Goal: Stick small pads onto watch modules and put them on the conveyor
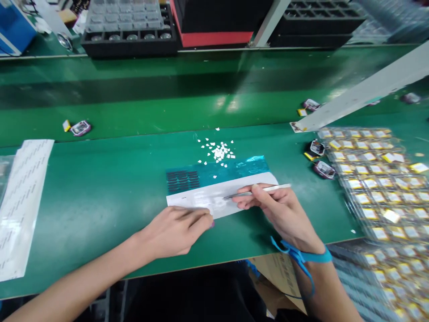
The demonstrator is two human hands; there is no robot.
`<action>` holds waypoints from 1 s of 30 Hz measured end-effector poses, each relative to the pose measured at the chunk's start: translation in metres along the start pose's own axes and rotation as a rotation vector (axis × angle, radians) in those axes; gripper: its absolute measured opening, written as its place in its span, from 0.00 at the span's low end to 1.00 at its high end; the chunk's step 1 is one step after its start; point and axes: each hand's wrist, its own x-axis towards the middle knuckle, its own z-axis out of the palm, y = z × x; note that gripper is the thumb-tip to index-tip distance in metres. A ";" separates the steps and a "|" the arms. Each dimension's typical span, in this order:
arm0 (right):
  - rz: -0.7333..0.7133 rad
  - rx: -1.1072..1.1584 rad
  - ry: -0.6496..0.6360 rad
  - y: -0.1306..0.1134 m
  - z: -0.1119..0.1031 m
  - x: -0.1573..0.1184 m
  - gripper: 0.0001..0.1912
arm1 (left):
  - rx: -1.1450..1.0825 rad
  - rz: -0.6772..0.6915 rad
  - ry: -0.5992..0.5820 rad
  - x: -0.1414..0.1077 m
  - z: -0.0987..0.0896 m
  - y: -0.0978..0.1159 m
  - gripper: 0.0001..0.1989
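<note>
A white and blue sticker sheet (217, 183) lies flat on the green bench (100, 188) in front of me. My left hand (174, 230) presses down on its near left corner, fingers together. My right hand (278, 210) holds white-handled tweezers (258, 191), their metal tips resting on the sheet's white part. A blue strap (301, 257) circles my right wrist. A small heap of white paper bits (219, 151) sits just beyond the sheet.
Clear trays of small yellow-tagged parts (375, 179) fill the right side. Two loose parts (320, 156) lie beside them, another (79, 128) at far left. A white label sheet (20, 201) lies at left. Black trays (130, 31) stand behind the belt.
</note>
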 end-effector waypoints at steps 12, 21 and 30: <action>-0.126 -0.021 -0.110 -0.044 0.014 -0.010 0.19 | -0.182 -0.300 0.259 -0.001 -0.006 0.000 0.09; -0.017 0.028 -0.123 -0.027 0.010 -0.012 0.19 | -0.108 -0.272 0.198 0.001 -0.003 0.001 0.10; 0.091 0.050 -0.140 -0.013 0.006 -0.012 0.21 | -0.021 -0.192 0.156 -0.002 -0.004 -0.002 0.10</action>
